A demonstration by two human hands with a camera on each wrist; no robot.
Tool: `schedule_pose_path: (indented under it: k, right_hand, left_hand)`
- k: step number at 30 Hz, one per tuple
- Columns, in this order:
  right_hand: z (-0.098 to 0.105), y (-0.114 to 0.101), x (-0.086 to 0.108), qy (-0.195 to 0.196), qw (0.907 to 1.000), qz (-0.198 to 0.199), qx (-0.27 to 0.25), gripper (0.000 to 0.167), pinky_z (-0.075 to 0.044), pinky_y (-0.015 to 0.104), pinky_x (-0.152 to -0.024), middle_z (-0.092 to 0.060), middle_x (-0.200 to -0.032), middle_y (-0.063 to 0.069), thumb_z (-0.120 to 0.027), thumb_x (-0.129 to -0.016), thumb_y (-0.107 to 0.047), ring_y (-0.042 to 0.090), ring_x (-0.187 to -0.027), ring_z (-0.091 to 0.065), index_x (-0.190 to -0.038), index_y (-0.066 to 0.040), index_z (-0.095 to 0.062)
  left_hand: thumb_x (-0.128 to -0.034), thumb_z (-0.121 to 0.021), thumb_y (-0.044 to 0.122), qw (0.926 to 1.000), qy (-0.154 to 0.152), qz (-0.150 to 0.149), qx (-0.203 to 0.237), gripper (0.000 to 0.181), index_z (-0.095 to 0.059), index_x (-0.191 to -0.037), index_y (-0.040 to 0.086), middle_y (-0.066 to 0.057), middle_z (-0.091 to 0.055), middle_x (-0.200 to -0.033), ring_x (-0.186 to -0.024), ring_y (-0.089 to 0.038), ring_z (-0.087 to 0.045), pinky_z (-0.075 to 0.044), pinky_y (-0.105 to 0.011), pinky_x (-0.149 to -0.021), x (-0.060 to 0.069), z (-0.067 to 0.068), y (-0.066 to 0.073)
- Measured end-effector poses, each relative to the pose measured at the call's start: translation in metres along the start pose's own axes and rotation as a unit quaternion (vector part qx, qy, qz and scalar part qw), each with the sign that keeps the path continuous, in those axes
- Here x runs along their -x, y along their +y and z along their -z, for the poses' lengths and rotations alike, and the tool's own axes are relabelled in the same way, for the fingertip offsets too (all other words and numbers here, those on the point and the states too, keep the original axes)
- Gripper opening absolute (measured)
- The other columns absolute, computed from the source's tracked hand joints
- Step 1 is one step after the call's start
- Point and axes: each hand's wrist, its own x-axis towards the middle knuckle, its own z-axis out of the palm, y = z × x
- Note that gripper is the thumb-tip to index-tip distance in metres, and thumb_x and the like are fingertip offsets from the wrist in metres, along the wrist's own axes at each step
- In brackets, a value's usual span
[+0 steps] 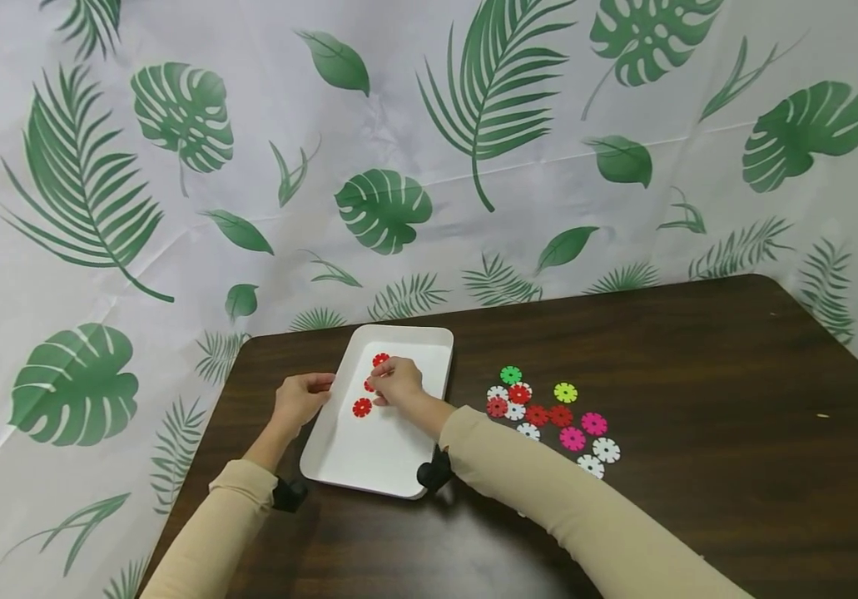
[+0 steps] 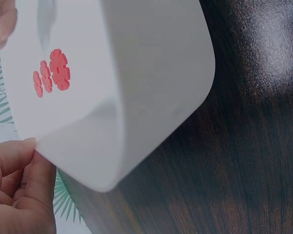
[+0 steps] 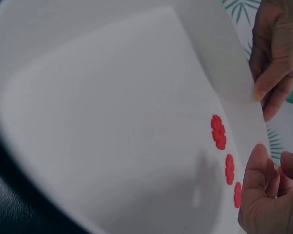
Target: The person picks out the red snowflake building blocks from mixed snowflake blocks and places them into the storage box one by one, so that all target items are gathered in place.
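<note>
Two long beige fabric sleeves come nearest: the left sleeve (image 1: 207,532) at the frame's lower left, the right sleeve (image 1: 559,499) slanting in from the lower right, each with a small black wrist camera near its cuff. Both lead to bare hands at a shallow white rectangular tray with rounded corners (image 1: 376,462), just left of centre in the lower half of the frame, on a dark brown wood-grain table (image 1: 698,374).

Inside the tray, a slanting row of three red notched round discs (image 1: 358,407) lies flat. More discs, a loose cluster of white, red, pink, green and yellow ones (image 1: 572,438), are spread on the table right of centre.

Setting the discs in a line seems to be the step in hand. It would go best with light fingertip nudges, one disc at a time, watching that knuckles do not brush the neighbours, while the other hand steadies the tray without tipping it.

As for pose, the left hand (image 1: 300,398) pinches the tray's far left rim, thumb on top and fingers below. The right hand (image 1: 399,384) crosses over the tray, wrist bent down, above the middle disc. Its fingers are loosely bent, thumb parted from them, grasping nothing that I can see; whether a fingertip touches a disc, I cannot tell.
</note>
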Motion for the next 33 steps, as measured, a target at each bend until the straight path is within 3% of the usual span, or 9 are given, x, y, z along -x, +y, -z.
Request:
schedule_pose_path:
  k: [7, 15, 25, 33]
  right_hand:
    - [0.023, -0.008, 0.010, -0.042, 0.9972, -0.005, -0.061, 0.010, -0.056, 0.026, -0.058, -0.053, -0.077, 0.004, -0.063, -0.086, -0.002, 0.011, -0.060, -0.051, -0.095, 0.002, -0.061]
    - [0.056, -0.016, 0.016, -0.065, 0.9946, 0.001, -0.081, 0.012, -0.056, 0.025, -0.061, -0.052, -0.079, 0.004, -0.061, -0.089, -0.003, 0.013, -0.062, -0.050, -0.100, 0.002, -0.059]
    - [0.091, -0.015, 0.025, -0.063, 0.9937, 0.027, -0.088, 0.016, -0.056, 0.024, -0.061, -0.054, -0.078, 0.003, -0.060, -0.089, -0.002, 0.013, -0.063, -0.052, -0.103, 0.005, -0.058]
    - [0.135, -0.007, 0.029, -0.039, 0.9951, 0.041, -0.081, 0.018, -0.055, 0.023, -0.060, -0.057, -0.078, 0.007, -0.058, -0.090, -0.003, 0.009, -0.059, -0.056, -0.106, 0.006, -0.057]
  left_hand:
    - [-0.0852, -0.061, -0.003, 1.0000, 0.001, -0.005, -0.006, 0.028, -0.065, -0.113, -0.005, -0.022, -0.067, -0.105, -0.087, -0.025, -0.062, -0.054, -0.031, -0.074, 0.001, 0.001, 0.001]
    - [-0.0855, -0.061, -0.003, 0.9998, 0.002, -0.017, -0.014, 0.028, -0.065, -0.113, -0.005, -0.022, -0.067, -0.105, -0.086, -0.024, -0.062, -0.053, -0.028, -0.070, 0.002, 0.002, 0.003]
    - [-0.0851, -0.061, -0.004, 0.9998, -0.001, -0.017, -0.012, 0.028, -0.065, -0.112, -0.005, -0.022, -0.067, -0.104, -0.085, -0.023, -0.062, -0.052, -0.027, -0.069, 0.000, 0.000, -0.001]
    - [-0.0855, -0.061, -0.003, 0.9998, -0.004, -0.016, -0.008, 0.028, -0.064, -0.114, -0.005, -0.022, -0.067, -0.105, -0.086, -0.023, -0.061, -0.053, -0.027, -0.071, -0.001, 0.001, 0.000]
